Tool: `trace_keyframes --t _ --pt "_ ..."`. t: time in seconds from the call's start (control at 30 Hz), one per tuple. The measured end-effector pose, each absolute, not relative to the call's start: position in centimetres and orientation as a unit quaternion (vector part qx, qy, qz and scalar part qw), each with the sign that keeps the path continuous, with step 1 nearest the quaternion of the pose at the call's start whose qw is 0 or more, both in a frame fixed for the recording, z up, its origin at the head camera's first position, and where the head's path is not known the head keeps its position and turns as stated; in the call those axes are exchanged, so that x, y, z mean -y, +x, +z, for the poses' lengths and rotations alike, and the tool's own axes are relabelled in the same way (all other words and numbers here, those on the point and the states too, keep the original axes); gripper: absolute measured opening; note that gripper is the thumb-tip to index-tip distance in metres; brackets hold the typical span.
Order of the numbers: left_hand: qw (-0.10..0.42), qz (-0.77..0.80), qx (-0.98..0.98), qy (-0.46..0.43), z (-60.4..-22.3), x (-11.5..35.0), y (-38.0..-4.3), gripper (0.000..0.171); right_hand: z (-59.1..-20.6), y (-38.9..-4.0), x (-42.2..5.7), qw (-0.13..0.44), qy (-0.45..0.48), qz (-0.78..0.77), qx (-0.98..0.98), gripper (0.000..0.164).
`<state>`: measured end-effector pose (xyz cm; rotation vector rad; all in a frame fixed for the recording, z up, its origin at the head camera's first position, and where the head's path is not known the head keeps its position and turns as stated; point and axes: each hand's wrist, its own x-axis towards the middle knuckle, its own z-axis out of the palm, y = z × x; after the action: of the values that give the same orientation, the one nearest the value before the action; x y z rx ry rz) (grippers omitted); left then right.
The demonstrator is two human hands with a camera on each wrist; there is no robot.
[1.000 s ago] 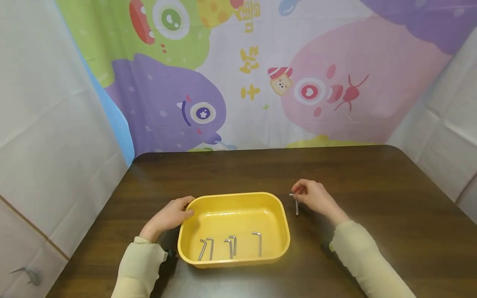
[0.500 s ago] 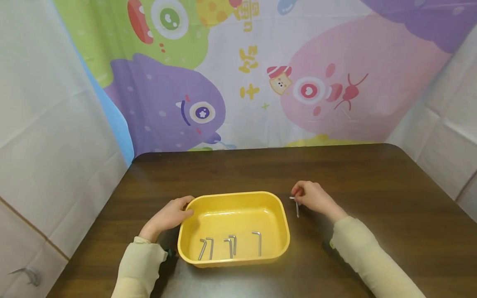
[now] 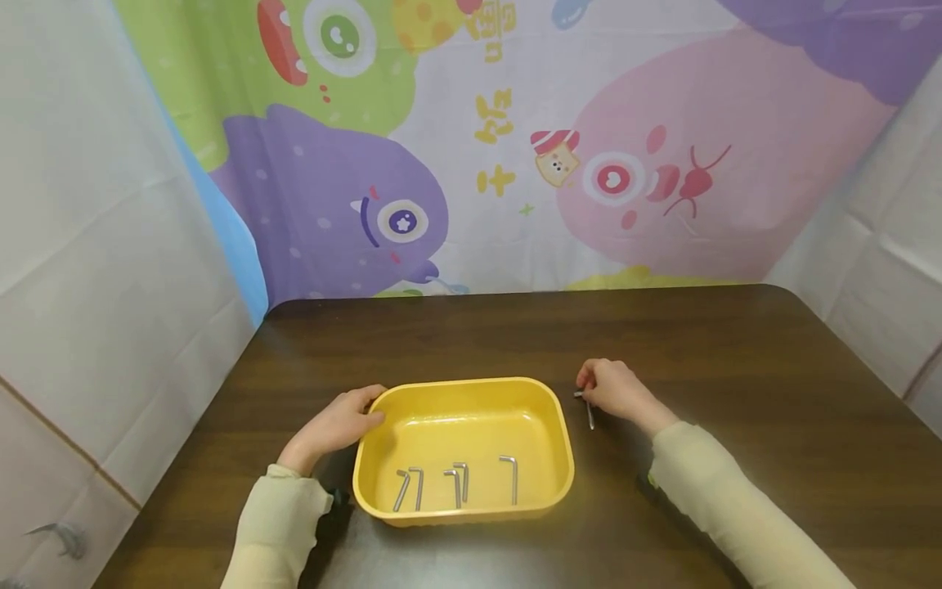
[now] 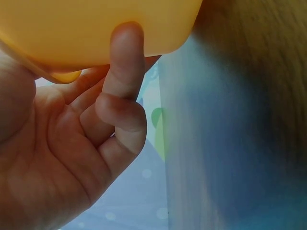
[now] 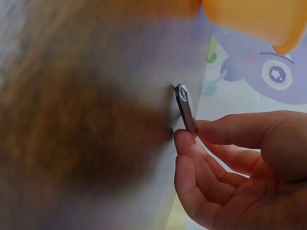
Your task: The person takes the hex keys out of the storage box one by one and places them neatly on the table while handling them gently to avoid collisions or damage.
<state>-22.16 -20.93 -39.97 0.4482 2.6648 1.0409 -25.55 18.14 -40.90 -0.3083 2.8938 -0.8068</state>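
A yellow plastic tray (image 3: 471,382) stands on the table, with several L-shaped hex keys (image 3: 514,483) lying along its near side. My left hand (image 3: 334,427) grips the tray's left rim near the far corner, its thumb over the rim. Seen in the left wrist view, the fingers of the left hand (image 4: 72,139) bend against the tray's outer wall (image 4: 86,28). To the right of the tray, my right hand (image 3: 616,388) pinches another hex key (image 3: 591,415) between thumb and fingertips. That hex key (image 5: 184,108) points its end away from the hand in the right wrist view.
The dark wooden table (image 3: 412,335) runs back to a cartoon-printed cloth (image 3: 508,229). Pale cloth walls close off the left side (image 3: 125,245) and the right side (image 3: 883,270).
My right hand has shifted very slightly toward me with the hex key, whose short end now sits a little lower. The left hand and the tray stay put.
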Motion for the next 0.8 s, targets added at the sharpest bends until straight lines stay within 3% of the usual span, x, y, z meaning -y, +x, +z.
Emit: trace_keyframes --t 0.8 --pt "0.117 0.347 -0.917 0.159 -39.84 20.80 -22.20 0.027 -40.97 -25.43 -17.70 0.050 -0.091 -0.232 -0.967 0.013"
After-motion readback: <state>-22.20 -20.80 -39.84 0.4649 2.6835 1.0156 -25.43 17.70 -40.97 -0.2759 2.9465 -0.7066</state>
